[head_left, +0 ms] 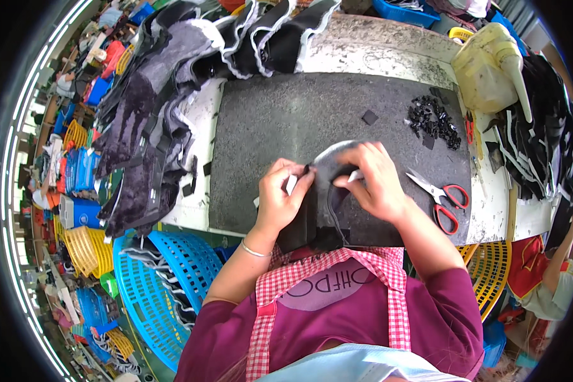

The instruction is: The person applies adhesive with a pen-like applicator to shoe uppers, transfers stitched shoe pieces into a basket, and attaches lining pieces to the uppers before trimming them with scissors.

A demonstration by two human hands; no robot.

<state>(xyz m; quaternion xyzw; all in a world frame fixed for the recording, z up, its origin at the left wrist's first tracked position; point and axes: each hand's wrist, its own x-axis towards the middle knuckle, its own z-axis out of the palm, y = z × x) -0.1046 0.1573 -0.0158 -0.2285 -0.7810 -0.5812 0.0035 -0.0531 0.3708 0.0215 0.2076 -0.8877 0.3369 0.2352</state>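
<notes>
A dark fabric piece (325,180) with a pale fuzzy edge curves between my hands, its lower end hanging over the table edge in front of me. My left hand (282,193) pinches at its left side, thumb and forefinger closed by a small black bit. My right hand (377,184) is closed on the upper right part of the same piece, fingers bent over it. Something white shows at the fingers of each hand; I cannot tell what it is. To the right of my right hand lie red-handled scissors (440,197), blades slightly apart.
A dark mat (261,114) covers the table's middle, holding a pile of small black pieces (434,121). Plush strips (146,121) heap up left. A yellowish plastic container (487,70) and black strips (538,127) stand right. A blue basket (162,280) sits below left.
</notes>
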